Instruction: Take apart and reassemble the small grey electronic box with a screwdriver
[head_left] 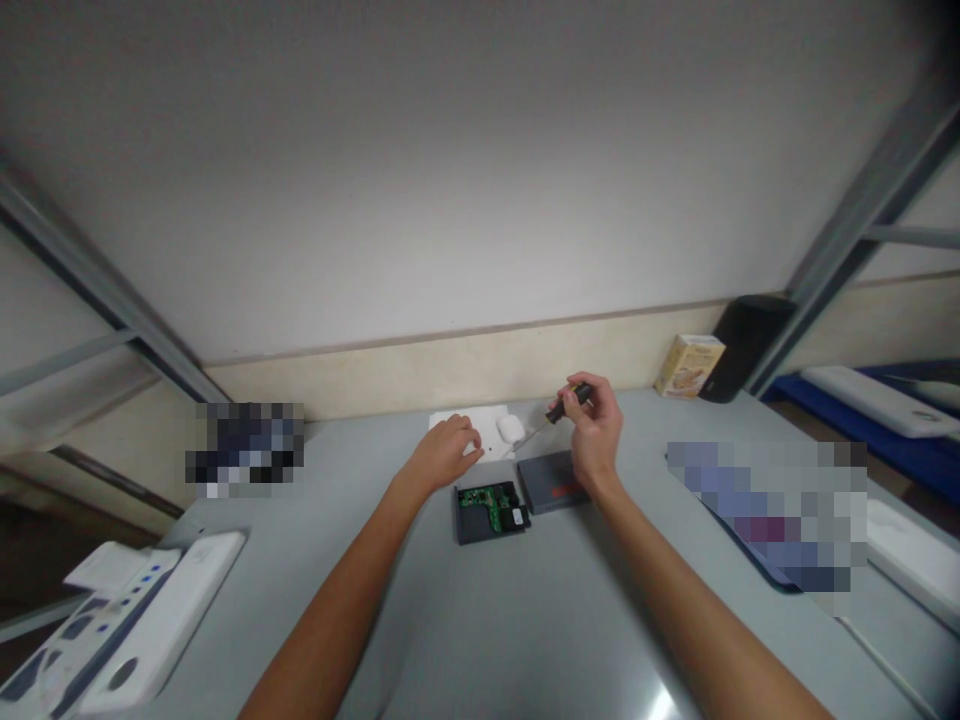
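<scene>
Apparently two dark casings (474, 523); right hand (598, 425) holds one screwdriver (556, 411).

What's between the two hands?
Between left hand and right hand, the head view shows a white sheet, a rounded white thing and the screwdriver's metal shaft.

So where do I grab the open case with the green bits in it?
Pinch the open case by its dark outer edge, coming from the left. The green board lies uncovered, so best keep fingers off it. The grey box sits close on the right, probably leaving little room there.
</scene>
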